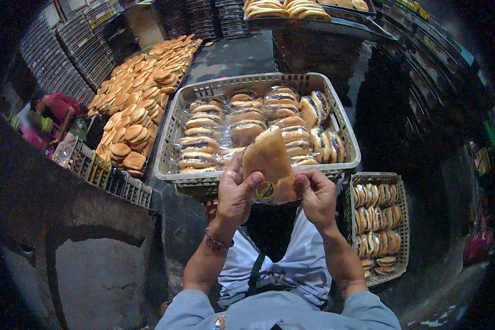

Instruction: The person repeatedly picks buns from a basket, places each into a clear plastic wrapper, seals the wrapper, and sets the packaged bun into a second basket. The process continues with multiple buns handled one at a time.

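Between my two hands is a flat bread bun in a clear plastic bag (268, 159), tilted upright, with a round sticker near its lower end. My left hand (237, 192) grips its left side, thumb on the front. The fingers and thumb of my right hand (317, 194) pinch the bag at its lower right. Just beyond and below the bun stands a pale plastic crate (352, 142) with rows of filled buns in clear wrappers; the held bun hides part of them.
Many loose buns (136, 99) lie heaped on a table at the left, beside small crates (99, 169). A second crate (405, 231) of wrapped buns stands low at the right. Trays of bread (288, 10) are at the far edge. Another person (62, 109) bends at the far left.
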Demonstrator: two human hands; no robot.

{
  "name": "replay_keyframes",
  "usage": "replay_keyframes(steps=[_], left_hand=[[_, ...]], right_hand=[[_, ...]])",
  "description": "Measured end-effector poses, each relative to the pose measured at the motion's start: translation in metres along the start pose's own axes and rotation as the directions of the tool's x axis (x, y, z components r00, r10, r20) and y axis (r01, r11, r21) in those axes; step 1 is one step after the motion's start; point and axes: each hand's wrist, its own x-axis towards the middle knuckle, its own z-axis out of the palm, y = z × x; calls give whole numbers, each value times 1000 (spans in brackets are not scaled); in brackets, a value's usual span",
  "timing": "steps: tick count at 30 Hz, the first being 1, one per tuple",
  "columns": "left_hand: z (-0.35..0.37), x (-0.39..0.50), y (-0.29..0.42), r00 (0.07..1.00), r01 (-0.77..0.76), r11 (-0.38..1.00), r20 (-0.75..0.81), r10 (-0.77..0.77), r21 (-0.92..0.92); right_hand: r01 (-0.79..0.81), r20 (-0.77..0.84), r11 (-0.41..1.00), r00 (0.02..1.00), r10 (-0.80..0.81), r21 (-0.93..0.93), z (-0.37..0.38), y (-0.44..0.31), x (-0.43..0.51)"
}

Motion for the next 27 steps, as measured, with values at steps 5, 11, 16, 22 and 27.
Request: replay_keyframes(steps=[5,11,16,22,27], left_hand=[[-1,1,7,999,21,999,45,-23,46],[13,9,5,993,-84,982,102,67,170],[9,3,2,986,-133,958,133,102,255],[26,-6,-6,969,-180,906,228,96,384],[21,-2,-9,917,-287,859,380,119,424]], right_hand=[[54,-150,998,987,-51,16,6,-2,-5],[31,-192,999,981,-28,13,5,13,11],[280,-302,957,908,-291,-79,-7,-19,-2],[397,-35,858,902,-431,-327,-10,-52,3],[406,57,874,912,-406,-266,-23,-51,1]])
